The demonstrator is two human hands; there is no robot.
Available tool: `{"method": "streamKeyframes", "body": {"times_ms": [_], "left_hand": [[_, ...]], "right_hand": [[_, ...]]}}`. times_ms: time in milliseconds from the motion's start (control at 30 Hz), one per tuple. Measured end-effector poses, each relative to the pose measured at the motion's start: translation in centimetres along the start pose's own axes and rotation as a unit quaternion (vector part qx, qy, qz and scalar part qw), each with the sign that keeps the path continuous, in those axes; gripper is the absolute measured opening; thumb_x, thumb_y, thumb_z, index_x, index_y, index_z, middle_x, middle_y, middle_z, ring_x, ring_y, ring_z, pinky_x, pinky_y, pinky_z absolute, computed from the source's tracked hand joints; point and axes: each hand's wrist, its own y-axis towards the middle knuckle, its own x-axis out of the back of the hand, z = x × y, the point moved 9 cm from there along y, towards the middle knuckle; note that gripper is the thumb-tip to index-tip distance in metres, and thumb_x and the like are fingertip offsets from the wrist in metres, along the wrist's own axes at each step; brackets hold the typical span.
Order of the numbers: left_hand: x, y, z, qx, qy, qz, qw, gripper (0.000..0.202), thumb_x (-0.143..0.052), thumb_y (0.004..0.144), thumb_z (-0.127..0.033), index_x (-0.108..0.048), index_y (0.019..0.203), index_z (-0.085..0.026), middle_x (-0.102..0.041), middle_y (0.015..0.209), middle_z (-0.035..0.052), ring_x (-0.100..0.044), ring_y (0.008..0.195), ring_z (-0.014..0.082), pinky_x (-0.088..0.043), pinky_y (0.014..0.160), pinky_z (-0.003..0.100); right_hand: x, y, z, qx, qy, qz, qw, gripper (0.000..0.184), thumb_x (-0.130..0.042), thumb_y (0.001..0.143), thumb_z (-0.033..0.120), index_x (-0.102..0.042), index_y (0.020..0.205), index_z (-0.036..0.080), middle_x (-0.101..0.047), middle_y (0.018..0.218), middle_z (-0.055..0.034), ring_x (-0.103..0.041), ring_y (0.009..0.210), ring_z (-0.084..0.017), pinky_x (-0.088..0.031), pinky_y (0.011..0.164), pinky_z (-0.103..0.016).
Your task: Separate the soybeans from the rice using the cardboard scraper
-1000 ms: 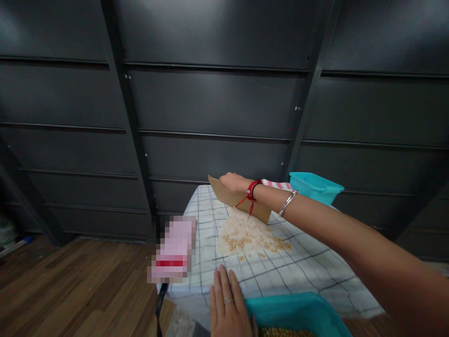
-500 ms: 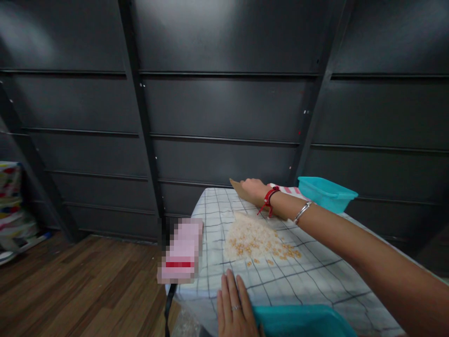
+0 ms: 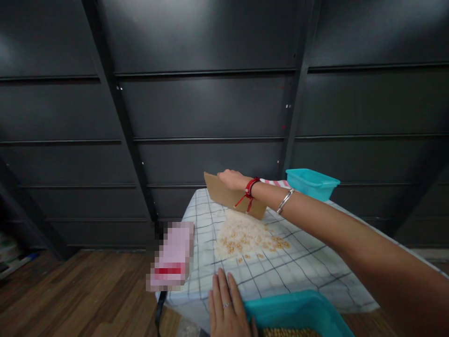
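Note:
My right hand reaches across the table and grips the top edge of a brown cardboard piece, which stands on edge behind a pile of pale and yellow grains on the checked cloth. A red string and a silver bangle circle that wrist. My left hand lies flat at the table's near edge, fingers together and stretched out, a ring on one finger. It rests beside a turquoise tub with yellow grains inside.
A second turquoise tub stands at the table's far right, with a red-striped object next to it. A blurred pink object sits off the table's left side. Dark panelled wall behind, wooden floor at left.
The cardboard was tipped low half a second ago and now stands upright again behind the pile. The left hand has stayed in place; the view has shifted slightly.

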Motion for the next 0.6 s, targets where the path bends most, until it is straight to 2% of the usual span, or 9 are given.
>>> {"method": "streamKeyframes", "body": {"times_ms": [67, 133, 200, 267, 300, 367, 467, 533, 600], "left_hand": [[0.2, 0.1, -0.2, -0.006, -0.002, 0.000, 1.000, 0.083, -0.048, 0.068, -0.025, -0.008, 0.136, 0.001, -0.042, 0.129, 0.0265, -0.039, 0.119, 0.0372, -0.036, 0.095, 0.053], [0.4, 0.2, -0.4, -0.012, -0.004, 0.008, 1.000, 0.078, -0.048, 0.068, -0.024, -0.016, 0.135, 0.001, -0.042, 0.130, 0.0262, -0.037, 0.121, 0.0369, -0.036, 0.095, 0.052], [0.8, 0.4, -0.7, -0.016, 0.003, 0.017, 1.000, 0.068, -0.048, 0.069, -0.023, -0.030, 0.131, 0.000, -0.044, 0.129, 0.0242, -0.038, 0.121, 0.0352, -0.036, 0.095, 0.051], [1.2, 0.7, -1.0, -0.017, 0.011, 0.027, 0.999, 0.056, -0.047, 0.071, -0.021, -0.044, 0.122, 0.000, -0.047, 0.127, 0.0234, -0.039, 0.119, 0.0348, -0.038, 0.094, 0.050], [1.4, 0.8, -1.2, -0.020, 0.015, 0.030, 0.999, 0.052, -0.046, 0.072, -0.021, -0.048, 0.119, 0.000, -0.047, 0.127, 0.0236, -0.040, 0.119, 0.0350, -0.039, 0.094, 0.049], [1.8, 1.0, -1.6, -0.030, 0.028, 0.033, 0.999, 0.049, -0.045, 0.073, -0.018, -0.049, 0.117, 0.002, -0.046, 0.126, 0.0250, -0.040, 0.118, 0.0359, -0.039, 0.094, 0.048], [1.8, 1.0, -2.1, -0.045, 0.054, 0.034, 0.997, 0.048, -0.043, 0.074, -0.014, -0.047, 0.118, 0.003, -0.045, 0.127, 0.0264, -0.042, 0.116, 0.0362, -0.041, 0.092, 0.048], [1.7, 0.9, -2.6, -0.071, 0.059, 0.027, 0.995, 0.048, -0.040, 0.076, -0.017, -0.046, 0.119, 0.003, -0.045, 0.126, 0.0269, -0.044, 0.115, 0.0355, -0.044, 0.089, 0.048], [1.2, 0.8, -2.7, -0.072, 0.068, 0.039, 0.994, 0.049, -0.039, 0.077, -0.019, -0.044, 0.122, 0.002, -0.044, 0.128, 0.0260, -0.043, 0.117, 0.0342, -0.043, 0.090, 0.048]], "right_hand": [[1.0, -0.8, -1.9, -0.009, -0.001, -0.014, 1.000, 0.034, -0.051, 0.084, 0.035, -0.050, 0.113, 0.016, -0.052, 0.112, -0.0082, -0.054, 0.093, -0.020, -0.047, 0.076, -0.040], [2.0, -2.5, -3.9, -0.015, -0.005, -0.032, 0.999, 0.033, -0.050, 0.085, 0.035, -0.050, 0.112, 0.016, -0.052, 0.111, -0.0078, -0.054, 0.092, -0.019, -0.047, 0.076, -0.040], [2.5, -5.2, -5.8, -0.017, -0.013, -0.048, 0.999, 0.032, -0.049, 0.085, 0.035, -0.050, 0.111, 0.016, -0.055, 0.105, -0.0068, -0.056, 0.086, -0.017, -0.048, 0.072, -0.037], [2.2, -8.8, -7.0, -0.005, -0.026, -0.056, 0.998, 0.028, -0.042, 0.088, 0.024, -0.049, 0.113, 0.015, -0.060, 0.094, -0.0068, -0.058, 0.078, -0.016, -0.046, 0.066, -0.032], [1.8, -10.8, -7.4, 0.003, -0.035, -0.056, 0.998, 0.028, -0.041, 0.086, 0.018, -0.049, 0.113, 0.015, -0.062, 0.091, -0.0069, -0.058, 0.077, -0.017, -0.045, 0.064, -0.030], [0.4, -14.7, -8.2, 0.015, -0.053, -0.054, 0.997, 0.034, -0.044, 0.081, 0.012, -0.049, 0.114, 0.017, -0.063, 0.098, -0.0076, -0.059, 0.080, -0.018, -0.043, 0.062, -0.028], [-2.3, -19.6, -9.6, 0.022, -0.077, -0.059, 0.995, 0.045, -0.041, 0.072, 0.001, -0.049, 0.114, 0.018, -0.063, 0.102, -0.0077, -0.059, 0.087, -0.019, -0.044, 0.067, -0.029], [-4.0, -21.7, -10.8, 0.018, -0.091, -0.071, 0.993, 0.047, -0.039, 0.071, 0.000, -0.049, 0.113, 0.018, -0.063, 0.102, -0.0082, -0.059, 0.089, -0.018, -0.045, 0.068, -0.029], [-5.2, -22.7, -12.2, 0.002, -0.106, -0.090, 0.990, 0.045, -0.037, 0.071, 0.001, -0.049, 0.113, 0.015, -0.064, 0.099, -0.0100, -0.060, 0.084, -0.018, -0.045, 0.065, -0.030]]}}
